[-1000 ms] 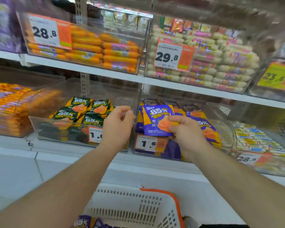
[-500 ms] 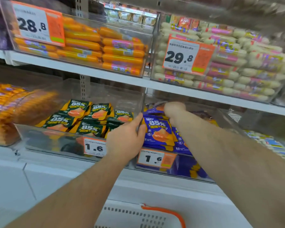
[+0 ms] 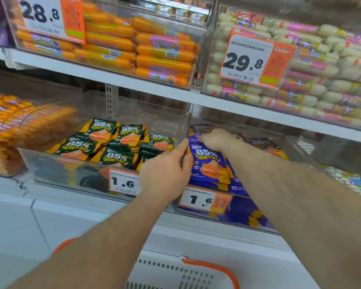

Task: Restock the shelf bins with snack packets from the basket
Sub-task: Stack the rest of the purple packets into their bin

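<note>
White shop shelving (image 3: 117, 77) with a perforated metal upright (image 3: 109, 101), evenly lit.

The right hand (image 3: 216, 139) reaches into the clear bin (image 3: 229, 207) that holds the blue packets (image 3: 208, 163), and its curled fingers lie on top of this pile. The left hand (image 3: 165, 174) rests at the left front corner of this bin, thumb along the wall. Left of this bin stands the bin of green packets (image 3: 113, 142). Below this bin, the white basket (image 3: 175, 274) with orange rim shows.
</note>
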A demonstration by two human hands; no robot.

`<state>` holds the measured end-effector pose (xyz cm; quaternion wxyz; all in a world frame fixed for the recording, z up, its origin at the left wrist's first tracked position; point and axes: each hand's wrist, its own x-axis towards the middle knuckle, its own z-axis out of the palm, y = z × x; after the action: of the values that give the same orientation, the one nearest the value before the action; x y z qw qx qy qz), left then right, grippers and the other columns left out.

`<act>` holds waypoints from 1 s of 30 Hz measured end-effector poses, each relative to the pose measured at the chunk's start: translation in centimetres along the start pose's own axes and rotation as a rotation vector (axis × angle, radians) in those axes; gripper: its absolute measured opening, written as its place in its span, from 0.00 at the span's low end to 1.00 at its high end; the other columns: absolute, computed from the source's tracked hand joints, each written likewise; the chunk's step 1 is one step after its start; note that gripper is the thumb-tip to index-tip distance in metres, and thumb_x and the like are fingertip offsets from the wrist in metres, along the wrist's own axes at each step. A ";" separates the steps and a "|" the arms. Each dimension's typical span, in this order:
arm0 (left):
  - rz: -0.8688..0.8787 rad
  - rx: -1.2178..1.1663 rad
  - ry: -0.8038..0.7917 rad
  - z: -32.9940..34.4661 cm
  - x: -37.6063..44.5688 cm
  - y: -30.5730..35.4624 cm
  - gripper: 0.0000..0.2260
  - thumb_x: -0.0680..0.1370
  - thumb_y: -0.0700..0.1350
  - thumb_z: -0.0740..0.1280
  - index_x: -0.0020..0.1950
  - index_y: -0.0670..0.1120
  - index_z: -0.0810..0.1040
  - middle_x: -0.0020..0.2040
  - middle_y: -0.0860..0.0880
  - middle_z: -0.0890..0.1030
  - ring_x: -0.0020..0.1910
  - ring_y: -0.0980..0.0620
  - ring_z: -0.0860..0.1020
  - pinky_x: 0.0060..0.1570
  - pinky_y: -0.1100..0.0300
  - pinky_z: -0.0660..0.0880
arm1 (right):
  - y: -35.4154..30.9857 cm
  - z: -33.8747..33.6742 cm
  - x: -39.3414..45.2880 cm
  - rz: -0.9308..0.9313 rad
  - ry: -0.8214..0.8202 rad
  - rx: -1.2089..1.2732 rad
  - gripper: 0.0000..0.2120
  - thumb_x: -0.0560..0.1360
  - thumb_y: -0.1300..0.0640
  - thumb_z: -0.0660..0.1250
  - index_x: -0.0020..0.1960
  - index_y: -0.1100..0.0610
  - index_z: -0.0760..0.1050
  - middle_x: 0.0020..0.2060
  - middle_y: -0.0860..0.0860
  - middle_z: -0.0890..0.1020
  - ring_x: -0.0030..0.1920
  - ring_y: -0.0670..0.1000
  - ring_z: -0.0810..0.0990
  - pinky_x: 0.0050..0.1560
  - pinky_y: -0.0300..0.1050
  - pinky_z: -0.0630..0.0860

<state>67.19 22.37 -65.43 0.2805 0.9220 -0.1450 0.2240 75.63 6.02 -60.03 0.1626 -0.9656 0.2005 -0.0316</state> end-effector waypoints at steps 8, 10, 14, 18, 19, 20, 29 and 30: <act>-0.004 -0.031 -0.042 -0.3 0.1 0.0 0.21 0.83 0.58 0.52 0.76 0.60 0.60 0.53 0.53 0.81 0.50 0.53 0.78 0.40 0.58 0.73 | -0.6 -0.9 -3.8 0.001 0.347 -0.019 0.14 0.79 0.45 0.58 0.49 0.55 0.75 0.56 0.57 0.79 0.62 0.61 0.72 0.63 0.53 0.65; -0.040 -0.138 -0.118 -0.8 0.3 -0.1 0.20 0.82 0.57 0.55 0.75 0.60 0.63 0.57 0.53 0.81 0.54 0.51 0.79 0.48 0.55 0.76 | -0.7 -0.7 -5.9 -0.153 0.507 0.176 0.10 0.78 0.50 0.61 0.46 0.56 0.75 0.48 0.55 0.82 0.55 0.59 0.77 0.57 0.51 0.72; 0.016 -0.437 -0.010 -2.3 -0.6 -0.6 0.16 0.79 0.47 0.63 0.68 0.51 0.74 0.60 0.51 0.80 0.58 0.50 0.78 0.55 0.53 0.76 | -1.7 0.8 -12.2 -0.403 0.578 0.609 0.04 0.75 0.59 0.63 0.41 0.54 0.75 0.30 0.45 0.76 0.36 0.48 0.74 0.39 0.46 0.72; 0.109 -0.444 0.235 -2.6 -6.3 -2.8 0.11 0.75 0.43 0.63 0.55 0.47 0.80 0.48 0.51 0.81 0.45 0.52 0.76 0.44 0.57 0.71 | -2.1 6.2 -17.9 -0.537 0.553 0.750 0.04 0.66 0.60 0.61 0.35 0.55 0.74 0.23 0.42 0.68 0.28 0.43 0.68 0.32 0.32 0.64; 0.043 -0.452 0.190 -2.1 -8.4 -3.8 0.10 0.76 0.42 0.64 0.55 0.48 0.80 0.45 0.52 0.80 0.42 0.52 0.75 0.40 0.57 0.70 | -1.8 8.4 -18.8 -0.534 0.494 0.757 0.04 0.65 0.60 0.61 0.35 0.55 0.74 0.22 0.42 0.68 0.29 0.44 0.68 0.32 0.33 0.63; -0.033 -0.441 0.111 -1.2 -10.3 -5.0 0.08 0.77 0.42 0.64 0.54 0.49 0.79 0.44 0.53 0.78 0.40 0.52 0.74 0.37 0.57 0.68 | -1.4 10.5 -19.5 -0.516 0.425 0.748 0.04 0.66 0.60 0.61 0.35 0.54 0.74 0.22 0.43 0.68 0.29 0.45 0.67 0.32 0.36 0.64; -0.401 -0.129 -0.713 7.1 -22.7 -15.7 0.10 0.83 0.45 0.57 0.58 0.50 0.77 0.42 0.52 0.79 0.37 0.50 0.77 0.37 0.55 0.75 | 6.7 28.7 -21.7 -0.101 -0.300 0.313 0.14 0.77 0.61 0.60 0.33 0.55 0.67 0.28 0.51 0.68 0.31 0.53 0.68 0.34 0.49 0.65; -0.407 -0.086 -0.770 7.6 -23.6 -16.3 0.10 0.83 0.46 0.56 0.58 0.51 0.77 0.39 0.53 0.77 0.34 0.51 0.76 0.33 0.56 0.73 | 7.9 30.5 -21.9 -0.049 -0.418 0.244 0.16 0.77 0.62 0.60 0.31 0.55 0.63 0.27 0.52 0.65 0.29 0.52 0.64 0.32 0.49 0.62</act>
<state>55.87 34.36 -90.19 0.2828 0.9355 -0.0636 -0.2020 56.37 17.05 -91.36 0.3154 -0.9289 0.1338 0.1408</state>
